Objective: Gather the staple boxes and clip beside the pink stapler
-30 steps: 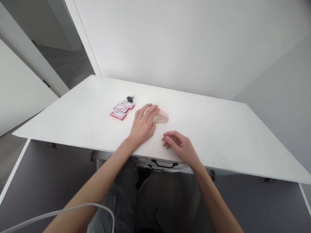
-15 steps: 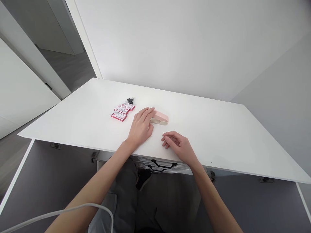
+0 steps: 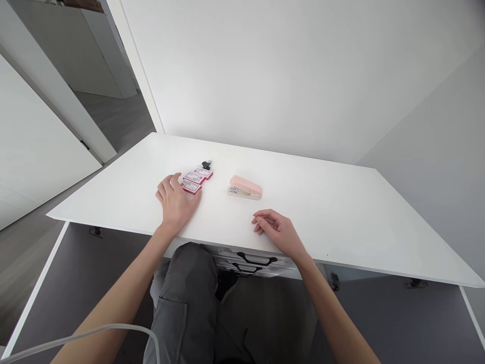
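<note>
My left hand (image 3: 176, 205) is spread at the near end of a row of small red-and-white staple boxes (image 3: 191, 187). Its thumb lies beside the nearest box and its fingers reach along the other side; whether they touch it I cannot tell. Several of these boxes lie flat and staggered. Just behind them is a small black object (image 3: 206, 165) with a light tip, too small to name. A pink and cream stapler (image 3: 246, 188) rests on the desk with its jaw to the left. Nearer to me, my right hand (image 3: 276, 228) rests with loosely bent fingers, holding nothing.
The white desk top (image 3: 322, 207) runs up to a white wall (image 3: 265, 71). Under its front edge are drawers with black handles (image 3: 256, 259). A pale cable (image 3: 113, 326) crosses my left forearm. A door frame stands at the left.
My left hand has let go of the stapler and moved left to the staple boxes. The stapler now shows whole. My right hand stays where it was. The view has shifted slightly.
</note>
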`<state>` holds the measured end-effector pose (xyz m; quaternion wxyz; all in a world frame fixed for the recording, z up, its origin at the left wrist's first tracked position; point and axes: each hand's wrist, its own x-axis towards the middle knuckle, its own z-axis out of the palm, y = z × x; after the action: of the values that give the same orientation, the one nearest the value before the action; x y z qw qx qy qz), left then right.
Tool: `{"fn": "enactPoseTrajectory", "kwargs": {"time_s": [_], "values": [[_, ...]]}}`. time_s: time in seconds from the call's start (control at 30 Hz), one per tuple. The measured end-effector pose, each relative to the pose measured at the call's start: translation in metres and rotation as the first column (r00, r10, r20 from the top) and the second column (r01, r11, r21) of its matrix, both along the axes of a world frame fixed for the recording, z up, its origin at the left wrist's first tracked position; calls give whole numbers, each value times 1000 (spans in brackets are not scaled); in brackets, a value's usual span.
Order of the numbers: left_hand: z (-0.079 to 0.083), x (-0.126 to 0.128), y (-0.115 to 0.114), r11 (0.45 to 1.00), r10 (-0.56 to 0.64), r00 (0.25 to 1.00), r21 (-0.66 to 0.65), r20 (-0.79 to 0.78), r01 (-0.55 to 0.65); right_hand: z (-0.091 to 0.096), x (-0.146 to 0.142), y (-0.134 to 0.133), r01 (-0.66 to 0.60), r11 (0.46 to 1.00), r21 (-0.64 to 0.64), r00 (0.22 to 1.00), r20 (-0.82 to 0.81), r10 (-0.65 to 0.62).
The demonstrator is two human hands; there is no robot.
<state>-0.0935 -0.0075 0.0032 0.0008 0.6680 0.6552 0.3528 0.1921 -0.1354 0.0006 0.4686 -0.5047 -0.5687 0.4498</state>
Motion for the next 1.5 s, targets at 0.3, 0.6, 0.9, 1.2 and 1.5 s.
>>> {"fn": "enactPoseTrajectory", "kwargs": {"time_s": [0.3, 0.6, 0.9, 1.2, 1.5], "values": [[3, -2, -8, 992, -31, 997, -119, 68, 39, -5, -1, 1, 14, 999, 38, 1000, 14, -14], [-6, -6, -11, 966, -227, 972, -113, 60, 232, -18, 5, 45, 225, 890, 397, 836, 390, -386], [-2, -5, -19, 903, -415, 909, -100, 42, 417, -11, 18, 101, 44, 959, 280, 826, 529, -193], [2, 4, -19, 837, -546, 830, -86, -115, 540, -12, 68, 102, 249, 956, 154, 826, 481, -293], [2, 67, 5, 730, -681, 727, -162, -86, 664, -12, 63, 107, 183, 979, 89, 884, 421, -203]]}}
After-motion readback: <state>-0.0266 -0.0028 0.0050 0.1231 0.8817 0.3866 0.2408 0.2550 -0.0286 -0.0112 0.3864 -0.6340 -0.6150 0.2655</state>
